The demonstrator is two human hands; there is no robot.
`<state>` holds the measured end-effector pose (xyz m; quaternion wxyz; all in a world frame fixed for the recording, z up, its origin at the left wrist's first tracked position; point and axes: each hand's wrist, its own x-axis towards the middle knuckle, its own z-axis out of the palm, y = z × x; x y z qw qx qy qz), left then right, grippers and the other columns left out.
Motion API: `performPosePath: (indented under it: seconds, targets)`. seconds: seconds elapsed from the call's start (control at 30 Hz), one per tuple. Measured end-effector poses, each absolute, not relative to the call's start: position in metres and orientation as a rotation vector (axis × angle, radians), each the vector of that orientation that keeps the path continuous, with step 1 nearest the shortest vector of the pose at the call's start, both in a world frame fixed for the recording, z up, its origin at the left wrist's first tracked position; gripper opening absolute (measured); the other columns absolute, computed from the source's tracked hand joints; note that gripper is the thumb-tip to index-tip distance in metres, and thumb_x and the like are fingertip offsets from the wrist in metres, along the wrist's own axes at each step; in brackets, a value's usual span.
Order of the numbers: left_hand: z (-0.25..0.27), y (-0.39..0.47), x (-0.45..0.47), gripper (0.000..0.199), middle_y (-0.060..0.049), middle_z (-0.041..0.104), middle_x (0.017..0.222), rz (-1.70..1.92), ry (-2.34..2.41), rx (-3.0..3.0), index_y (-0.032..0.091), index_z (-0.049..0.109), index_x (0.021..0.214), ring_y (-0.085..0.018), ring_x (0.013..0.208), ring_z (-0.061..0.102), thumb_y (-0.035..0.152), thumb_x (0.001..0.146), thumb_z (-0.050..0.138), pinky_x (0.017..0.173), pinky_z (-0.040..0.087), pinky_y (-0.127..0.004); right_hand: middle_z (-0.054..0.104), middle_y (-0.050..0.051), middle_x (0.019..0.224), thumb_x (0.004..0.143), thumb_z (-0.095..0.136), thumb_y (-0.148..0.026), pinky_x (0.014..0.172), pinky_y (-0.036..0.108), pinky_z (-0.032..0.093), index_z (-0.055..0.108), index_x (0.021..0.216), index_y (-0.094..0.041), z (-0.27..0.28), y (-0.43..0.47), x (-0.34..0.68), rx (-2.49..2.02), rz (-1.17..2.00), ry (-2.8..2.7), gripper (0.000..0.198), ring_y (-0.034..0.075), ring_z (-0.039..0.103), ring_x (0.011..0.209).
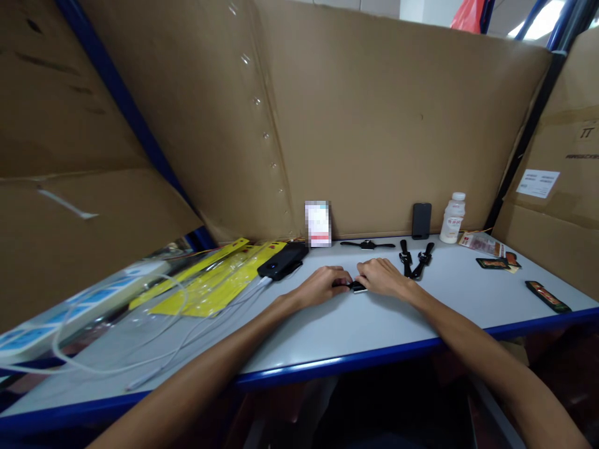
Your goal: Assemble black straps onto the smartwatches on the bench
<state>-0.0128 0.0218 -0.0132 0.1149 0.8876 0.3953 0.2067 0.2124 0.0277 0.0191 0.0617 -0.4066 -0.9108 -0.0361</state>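
My left hand (325, 284) and my right hand (382, 276) meet over the middle of the table. Between them is a black-strapped wristwatch (358, 287), resting on or just above the tabletop; the fingers cover most of it. My left hand is closed round the strap end on the left. On the other side, my right fingers press on the watch from above. Just behind the hands a similar black watch (367, 245) lies stretched out flat. Two more black watches, one (405, 257) upright in the view and one (423, 260) slanted, lie right of my right hand.
Left on the grey table (299, 349) are a black power bank (283, 260) with white cables, yellow packaging (219, 280) and a power strip (88, 305). A blurred white card (318, 224), a dark phone-like slab (422, 221) and a bottle (453, 219) stand behind. Small packets (547, 296) lie right.
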Motion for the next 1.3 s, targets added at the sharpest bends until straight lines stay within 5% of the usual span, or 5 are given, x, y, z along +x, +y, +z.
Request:
performPosePath:
  seconds: [0.3, 0.6, 0.93, 1.3]
  targets:
    - [-0.014, 0.025, -0.016, 0.017, -0.003, 0.072, 0.090, 0.600, 1.182, 2.539, 0.019, 0.076, 0.099, -0.018, 0.078, 0.065, 0.020, 0.087, 0.064, 0.073, 0.045, -0.026, 0.075, 0.021, 0.109, 0.097, 0.047, -0.009, 0.083, 0.037, 0.046, 0.062, 0.124, -0.007, 0.019, 0.008, 0.194, -1.379, -0.176, -2.756, 0.031, 0.034, 0.071, 0.106]
    - [-0.014, 0.026, -0.019, 0.018, -0.003, 0.069, 0.086, 0.565, 1.150, 2.532, 0.019, 0.076, 0.098, -0.017, 0.075, 0.062, 0.028, 0.090, 0.062, 0.069, 0.045, -0.026, 0.077, 0.019, 0.113, 0.108, 0.044, -0.044, 0.085, 0.033, 0.046, 0.076, 0.109, -0.017, 0.032, 0.037, 0.223, -1.451, -0.100, -2.569, 0.042, 0.031, 0.072, 0.108]
    - [-0.032, 0.051, -0.023, 0.039, -0.010, 0.070, 0.112, 0.789, 1.569, 2.589, 0.021, 0.068, 0.129, -0.029, 0.108, 0.064, 0.037, 0.095, 0.061, 0.093, 0.051, -0.039, 0.072, 0.027, 0.120, 0.103, 0.050, -0.025, 0.088, 0.036, 0.048, 0.074, 0.118, -0.009, 0.049, 0.090, 0.317, -2.040, -0.146, -2.123, 0.033, 0.034, 0.070, 0.113]
    - [-0.038, 0.060, -0.031, 0.031, -0.012, 0.072, 0.109, 0.771, 1.494, 2.572, 0.022, 0.080, 0.117, -0.029, 0.105, 0.065, 0.027, 0.095, 0.057, 0.096, 0.051, -0.039, 0.066, 0.014, 0.139, 0.105, 0.044, -0.022, 0.108, 0.038, 0.039, 0.062, 0.139, -0.021, 0.012, 0.102, 0.266, -1.682, -0.144, -2.426, 0.039, 0.027, 0.049, 0.138]
